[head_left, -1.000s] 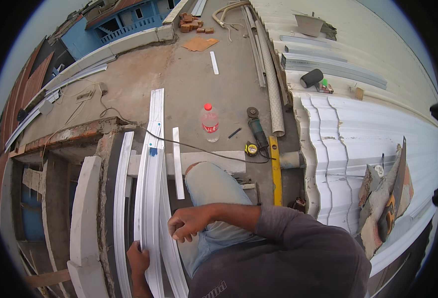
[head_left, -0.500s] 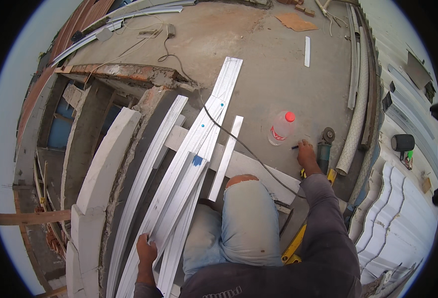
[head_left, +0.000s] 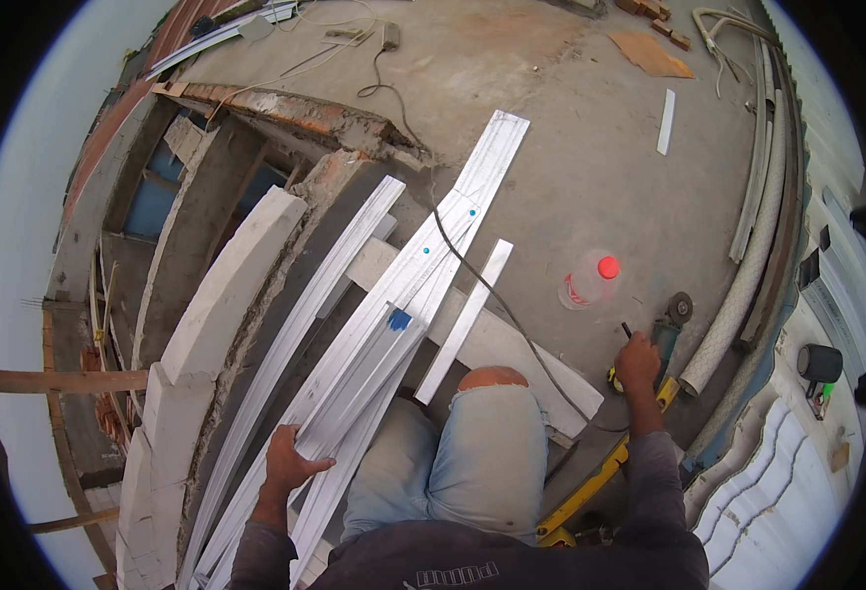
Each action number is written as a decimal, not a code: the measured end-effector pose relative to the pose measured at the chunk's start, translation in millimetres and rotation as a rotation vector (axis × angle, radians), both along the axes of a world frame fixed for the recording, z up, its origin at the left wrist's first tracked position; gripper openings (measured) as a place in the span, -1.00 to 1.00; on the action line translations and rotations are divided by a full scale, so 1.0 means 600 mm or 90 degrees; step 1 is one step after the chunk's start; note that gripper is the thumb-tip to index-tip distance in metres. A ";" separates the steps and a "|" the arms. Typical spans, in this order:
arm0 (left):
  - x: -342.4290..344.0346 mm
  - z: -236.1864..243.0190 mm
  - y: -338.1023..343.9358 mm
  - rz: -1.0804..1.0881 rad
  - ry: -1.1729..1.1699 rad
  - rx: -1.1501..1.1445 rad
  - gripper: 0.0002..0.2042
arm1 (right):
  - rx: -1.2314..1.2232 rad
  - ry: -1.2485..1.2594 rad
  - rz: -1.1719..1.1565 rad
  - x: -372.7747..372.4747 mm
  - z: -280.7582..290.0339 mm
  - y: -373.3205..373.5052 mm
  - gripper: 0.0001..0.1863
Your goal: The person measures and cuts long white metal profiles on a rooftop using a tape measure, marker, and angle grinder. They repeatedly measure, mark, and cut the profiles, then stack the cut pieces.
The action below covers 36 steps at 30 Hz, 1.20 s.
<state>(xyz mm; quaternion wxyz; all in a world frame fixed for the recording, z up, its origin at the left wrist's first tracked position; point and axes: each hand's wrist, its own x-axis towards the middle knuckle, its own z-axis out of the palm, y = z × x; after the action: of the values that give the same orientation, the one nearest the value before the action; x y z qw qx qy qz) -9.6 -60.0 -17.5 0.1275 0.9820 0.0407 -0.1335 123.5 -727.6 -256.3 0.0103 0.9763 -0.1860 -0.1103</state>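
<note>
My left hand [head_left: 289, 460] rests on a stack of long white metal profiles [head_left: 408, 285] that runs from my lap out over the concrete slab. A blue mark [head_left: 399, 319] sits on one profile. My right hand [head_left: 637, 362] reaches out to the right and closes on a small dark marker [head_left: 627, 329] beside an angle grinder [head_left: 671, 324]. A yellow tape measure [head_left: 614, 377] lies just under that hand. My bent knee in torn jeans [head_left: 490, 378] is between the two hands.
A plastic bottle with a red cap [head_left: 587, 284] stands on the slab left of the grinder. A black cable [head_left: 472, 275] crosses the profiles. A yellow level [head_left: 600, 477] lies by my right leg. Pipes [head_left: 748, 265] and corrugated sheets [head_left: 777, 501] lie right. An open drop [head_left: 158, 236] lies left.
My right hand left the profiles, swung out to the right and reached the marker by the grinder. My view turned left and down. My left hand stayed on the stack.
</note>
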 end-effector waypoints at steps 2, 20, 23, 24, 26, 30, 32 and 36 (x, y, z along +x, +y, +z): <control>-0.008 0.007 -0.010 0.029 -0.100 0.071 -0.17 | -0.023 -0.009 0.054 -0.045 0.018 0.010 -0.71; 0.001 -0.011 0.031 0.191 -0.158 0.099 -0.41 | 0.685 -0.425 -0.243 -0.036 0.246 0.068 -0.56; -0.005 -0.018 0.031 0.165 -0.168 0.102 -0.39 | 1.109 -0.445 -0.175 -0.054 0.373 0.167 -0.59; -0.006 -0.019 0.031 0.157 -0.176 0.098 -0.39 | 1.192 -0.407 -0.114 -0.063 0.405 0.211 -0.57; -0.010 -0.014 0.031 0.153 -0.194 0.049 -0.36 | 1.316 -0.346 -0.008 -0.080 0.444 0.319 -0.56; -0.027 0.026 0.004 0.056 -0.427 0.076 -0.28 | 1.247 -0.123 0.180 -0.123 0.460 0.522 -0.33; -0.040 0.050 -0.031 0.052 -0.430 -0.196 -0.21 | 1.126 -0.006 0.257 -0.148 0.454 0.602 -0.24; -0.103 0.059 -0.128 0.150 -0.286 -0.613 -0.06 | 1.209 0.040 0.277 -0.218 0.426 0.732 -0.38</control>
<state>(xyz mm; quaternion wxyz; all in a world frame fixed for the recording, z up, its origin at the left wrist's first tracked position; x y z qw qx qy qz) -71.4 -136.5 18.1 0.5828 0.8055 0.0568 0.0915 -7.2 -288.4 -0.4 -0.7558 0.5882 0.1649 -0.2357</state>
